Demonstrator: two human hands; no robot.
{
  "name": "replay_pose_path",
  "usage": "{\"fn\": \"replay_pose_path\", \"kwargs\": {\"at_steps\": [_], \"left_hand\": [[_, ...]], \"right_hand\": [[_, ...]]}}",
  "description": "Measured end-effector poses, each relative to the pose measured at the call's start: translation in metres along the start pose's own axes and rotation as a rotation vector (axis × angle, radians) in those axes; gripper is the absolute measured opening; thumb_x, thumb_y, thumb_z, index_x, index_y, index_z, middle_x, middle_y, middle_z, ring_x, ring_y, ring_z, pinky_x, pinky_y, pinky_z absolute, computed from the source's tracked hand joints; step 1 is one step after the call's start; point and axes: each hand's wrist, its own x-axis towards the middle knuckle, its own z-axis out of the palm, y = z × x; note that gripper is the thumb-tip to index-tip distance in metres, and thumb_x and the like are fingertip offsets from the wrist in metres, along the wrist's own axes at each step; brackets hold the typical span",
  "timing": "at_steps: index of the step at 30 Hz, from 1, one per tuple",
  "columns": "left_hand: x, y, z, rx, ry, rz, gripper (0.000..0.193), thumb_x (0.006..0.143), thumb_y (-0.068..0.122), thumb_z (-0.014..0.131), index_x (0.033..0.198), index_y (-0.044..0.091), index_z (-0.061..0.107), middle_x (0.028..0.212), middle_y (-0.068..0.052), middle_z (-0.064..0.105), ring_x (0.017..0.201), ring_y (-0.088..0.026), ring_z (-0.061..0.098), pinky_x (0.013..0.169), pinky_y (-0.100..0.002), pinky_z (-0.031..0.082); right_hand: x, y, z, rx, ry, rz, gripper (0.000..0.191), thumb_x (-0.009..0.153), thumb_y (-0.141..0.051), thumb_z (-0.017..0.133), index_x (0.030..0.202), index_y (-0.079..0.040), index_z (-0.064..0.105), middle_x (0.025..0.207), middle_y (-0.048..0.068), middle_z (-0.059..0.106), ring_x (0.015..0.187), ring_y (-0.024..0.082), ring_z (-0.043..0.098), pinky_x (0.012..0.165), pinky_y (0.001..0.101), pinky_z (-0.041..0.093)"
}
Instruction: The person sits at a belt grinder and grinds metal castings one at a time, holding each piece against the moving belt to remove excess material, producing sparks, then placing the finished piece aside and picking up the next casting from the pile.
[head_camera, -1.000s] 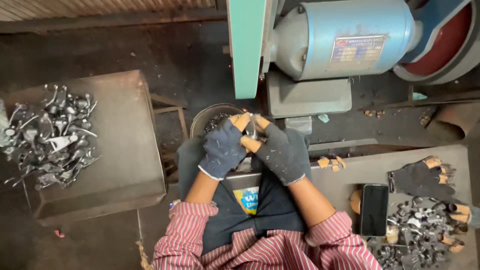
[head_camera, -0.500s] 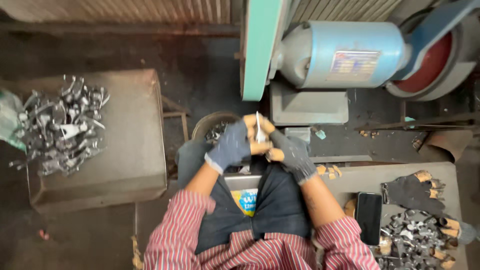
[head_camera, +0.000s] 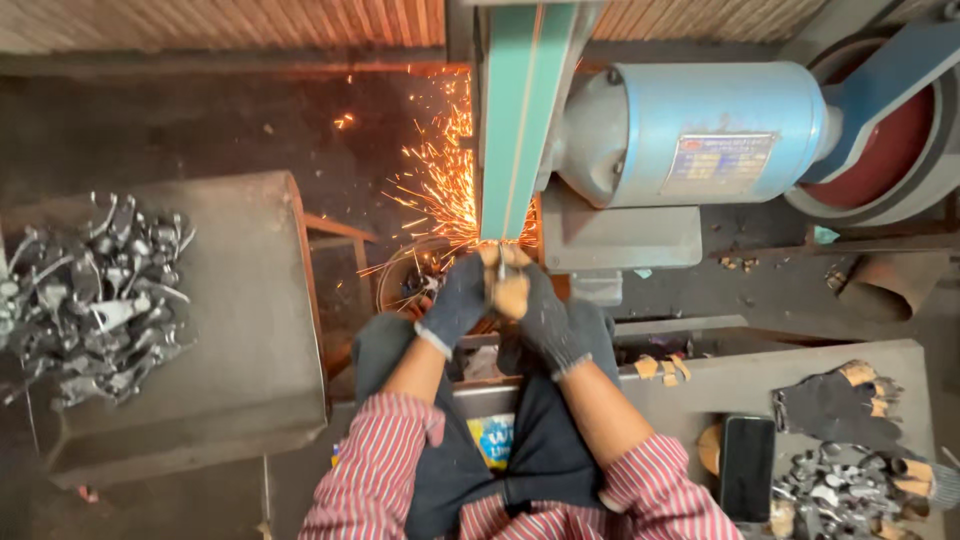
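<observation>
Green belt grinder (head_camera: 520, 120) runs off the top edge, sparks (head_camera: 440, 190) flying. Gloved left hand (head_camera: 458, 298) and right hand (head_camera: 545, 318) both pinch a small metal piece (head_camera: 500, 262) against it, mostly hidden by fingers.

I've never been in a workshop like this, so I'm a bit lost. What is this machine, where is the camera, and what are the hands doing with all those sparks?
The camera sits on the person's head and looks straight down, so you see striped sleeves and a dark apron from above. Both gloved hands, the left hand and the right hand, meet at a green sanding belt, pressing something too small to make out against it. Orange sparks fly off to the left. The blue drum beside the belt looks like its motor. On the left, a metal table carries a heap of small metal parts. On the right lie spare gloves, a dark phone and another pile of parts.
</observation>
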Motion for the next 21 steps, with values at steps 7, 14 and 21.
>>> {"fn": "replay_pose_path", "kwargs": {"at_steps": [7, 14, 21], "left_hand": [[0.000, 0.007, 0.011, 0.517, -0.029, 0.246, 0.024, 0.101, 0.006, 0.060, 0.120, -0.006, 0.069, 0.111, -0.012, 0.075, 0.098, -0.018, 0.071, 0.087, -0.034, 0.058], [-0.062, 0.035, 0.058, 0.796, -0.285, 0.193, 0.055, 0.090, 0.005, 0.073, 0.141, 0.002, 0.054, 0.119, -0.004, 0.063, 0.103, -0.013, 0.060, 0.088, -0.031, 0.052], [-0.064, 0.034, 0.055, 1.288, 0.047, 0.275, 0.049, 0.101, 0.029, 0.061, 0.143, 0.007, 0.055, 0.123, -0.017, 0.070, 0.115, -0.029, 0.067, 0.093, -0.037, 0.051]], "right_hand": [[0.012, 0.009, 0.010, -0.103, 0.133, -0.160, 0.017, 0.106, -0.011, 0.066, 0.117, 0.003, 0.070, 0.101, 0.004, 0.069, 0.091, 0.013, 0.062, 0.081, 0.0296, 0.051], [-0.035, -0.046, -0.003, -0.273, -0.214, -0.217, 0.049, 0.084, -0.009, 0.076, 0.129, -0.013, 0.058, 0.105, 0.001, 0.066, 0.093, 0.008, 0.064, 0.079, 0.0255, 0.053], [-0.021, -0.022, 0.001, -0.248, 0.227, 0.071, 0.028, 0.101, -0.023, 0.064, 0.115, 0.001, 0.070, 0.085, 0.003, 0.071, 0.074, 0.014, 0.062, 0.064, 0.0297, 0.051]]}}
